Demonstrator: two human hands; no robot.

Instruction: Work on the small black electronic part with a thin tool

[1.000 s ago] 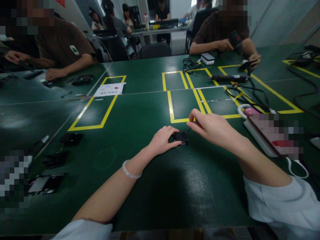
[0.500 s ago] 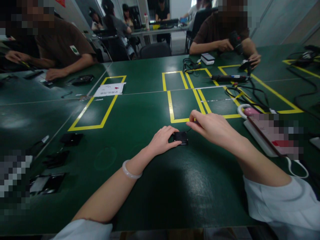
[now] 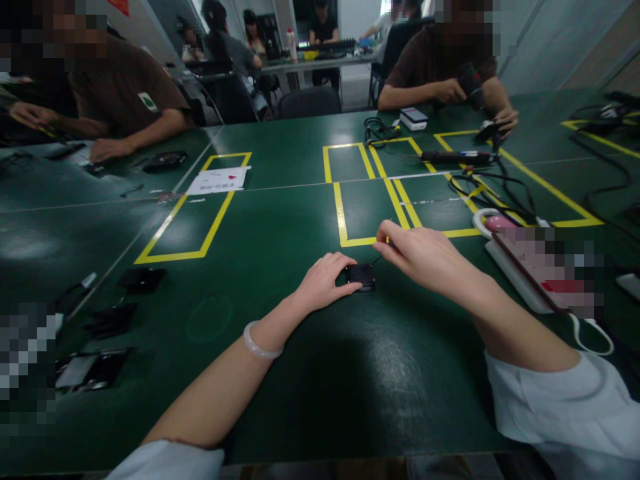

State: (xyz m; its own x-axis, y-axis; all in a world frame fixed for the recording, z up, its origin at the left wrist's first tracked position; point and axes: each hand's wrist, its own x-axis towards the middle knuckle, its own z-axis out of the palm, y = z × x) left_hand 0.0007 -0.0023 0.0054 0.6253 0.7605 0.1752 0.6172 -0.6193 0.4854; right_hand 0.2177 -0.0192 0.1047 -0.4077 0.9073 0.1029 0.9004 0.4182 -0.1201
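A small black box-shaped part (image 3: 361,275) lies on the green table in front of me, small bright spots at its corners. Thumb and fingers of my left hand (image 3: 326,283) clasp its left side and near edge. My right hand (image 3: 413,252) is just above and to the right, its fingers pinched together. From that pinch a thin dark rod-like tool (image 3: 376,260) slants down to the part's upper right corner; most of it is hidden by the fingers, so its exact kind does not show.
Several black parts (image 3: 107,319) lie at the left. Yellow tape rectangles (image 3: 341,213) mark the table, with a paper label (image 3: 219,180) farther back. To the right are a phone-like slab (image 3: 537,267), black cables and a pen-shaped driver (image 3: 457,157). A person opposite holds a power drill (image 3: 473,87).
Both hands keep nearly the same place and grip. The whole view has shifted very slightly; the black part stays where it was.
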